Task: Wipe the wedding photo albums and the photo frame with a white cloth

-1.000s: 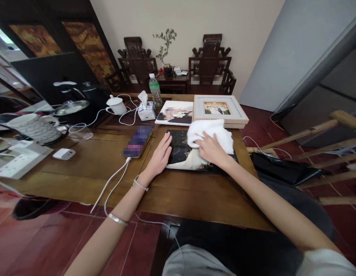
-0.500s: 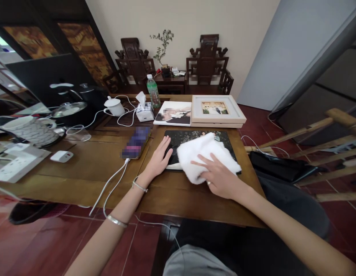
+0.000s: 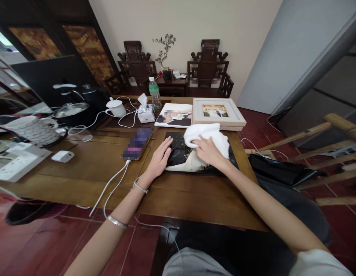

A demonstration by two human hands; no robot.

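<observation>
A dark photo panel lies flat on the wooden table in front of me, with a pale dress visible in its picture. My left hand rests at the panel's left edge, fingers stretched out and steadying nothing between them. On the upper right part of the panel, my right hand presses a folded white cloth, its fingers bent into the fabric. The cloth hides that part of the picture and reaches toward the framed photo behind it.
Behind the panel lies a white-edged photo print, beside a tissue box and a green-labelled bottle. A phone with a white cable lies left of my left hand. Further left are a charger and power strip.
My right hand and the white cloth have moved away from me, up the panel, uncovering the pale dress in the picture. My left hand stays at the panel's left edge.
</observation>
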